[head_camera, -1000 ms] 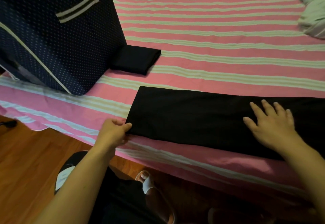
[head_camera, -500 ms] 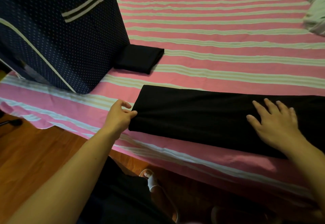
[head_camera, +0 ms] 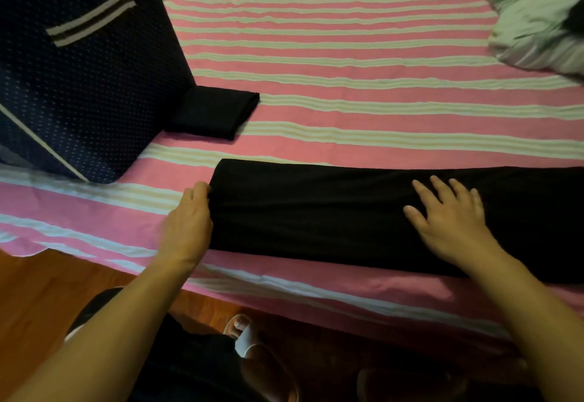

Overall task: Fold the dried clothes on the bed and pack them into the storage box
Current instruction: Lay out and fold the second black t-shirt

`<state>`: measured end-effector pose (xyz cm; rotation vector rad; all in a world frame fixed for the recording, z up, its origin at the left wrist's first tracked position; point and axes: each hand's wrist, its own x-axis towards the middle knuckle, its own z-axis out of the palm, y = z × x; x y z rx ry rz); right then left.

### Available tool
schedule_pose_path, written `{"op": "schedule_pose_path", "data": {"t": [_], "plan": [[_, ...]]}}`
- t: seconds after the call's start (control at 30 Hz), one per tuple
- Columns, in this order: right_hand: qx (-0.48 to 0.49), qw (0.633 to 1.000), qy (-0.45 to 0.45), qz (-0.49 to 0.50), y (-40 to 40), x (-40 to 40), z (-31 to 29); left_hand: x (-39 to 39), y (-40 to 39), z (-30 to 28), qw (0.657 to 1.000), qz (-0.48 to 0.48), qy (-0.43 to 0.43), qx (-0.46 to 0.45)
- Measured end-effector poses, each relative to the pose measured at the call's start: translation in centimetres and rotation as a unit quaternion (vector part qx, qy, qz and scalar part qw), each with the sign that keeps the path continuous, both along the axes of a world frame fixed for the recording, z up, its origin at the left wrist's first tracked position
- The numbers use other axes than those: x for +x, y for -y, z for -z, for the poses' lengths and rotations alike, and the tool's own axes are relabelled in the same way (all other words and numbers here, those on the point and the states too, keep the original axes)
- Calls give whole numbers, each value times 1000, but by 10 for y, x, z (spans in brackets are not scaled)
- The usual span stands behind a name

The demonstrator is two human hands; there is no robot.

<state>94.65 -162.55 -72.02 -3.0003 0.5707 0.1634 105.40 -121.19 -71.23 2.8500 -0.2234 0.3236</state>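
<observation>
Left hand (head_camera: pixel 186 228) grips long flat black cloth (head_camera: pixel 316 212); right hand (head_camera: pixel 452 221) presses it

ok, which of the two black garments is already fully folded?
The small black bundle against the storage box; the long black garment remains a strip under both hands.

A home bedroom: a bed (head_camera: pixel 363 63) with a pink-and-white striped sheet, a pillow (head_camera: pixel 537 22) at its far corner, a fabric storage box (head_camera: pixel 79 85), and wooden floor (head_camera: pixel 41 294) alongside.
</observation>
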Motion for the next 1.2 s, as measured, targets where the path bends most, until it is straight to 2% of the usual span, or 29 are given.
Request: {"op": "schedule_pose_path", "data": {"t": [0.13, 0.23, 0.33, 0.4, 0.47, 0.5, 0.57, 0.6, 0.73, 0.8, 0.87, 0.97, 1.07, 1.1, 1.13, 1.2], "plan": [[-8, 1000, -12, -10, 1, -2, 2, 3, 15, -7, 989, -130, -45, -60], [-8, 1000, -27, -11, 0, -1, 3, 6, 25, -12, 984, -165, -65, -8], [1, 999, -39, -12, 1, 0, 1, 23, 32, -11, 991, -116, -28, 65], [5, 999, -39, -12, 1, 1, 1, 41, 41, -16, 994, 12, 12, 109], [5, 999, -35, -12, 1, 1, 2, 56, 47, -12, 973, 153, -27, 173], [7, 999, -33, -10, 2, 1, 2, 60, 48, -8, 960, 187, -74, 195], [14, 999, -31, -9, 1, -1, 3, 71, 38, 6, 953, 181, -158, 186], [13, 1000, -27, -9, 1, -1, 3, 77, 33, 8, 954, 168, -172, 176], [18, 999, -25, -7, 0, -3, 3, 86, 34, 1, 966, 103, -160, 174], [17, 1000, -24, -8, 0, -3, 3, 68, 38, -6, 985, -18, -97, 139], [15, 1000, -24, -8, 1, -3, 3, 47, 32, -11, 983, -117, -92, 112], [19, 999, -32, -10, -1, 1, 4, 36, 16, -12, 970, -165, -164, 71], [59, 997, -39, -14, 9, 0, -6, 37, 20, -19, 961, -150, -230, 31], [79, 996, -35, -14, 15, 0, -11, 38, 21, -24, 953, -157, -258, -7], [102, 994, -22, -10, 22, -1, -17, 39, 21, -31, 936, -168, -297, -84], [160, 987, 28, 16, 35, -2, -32, 40, 18, -53, 873, -171, -366, -274]]}}
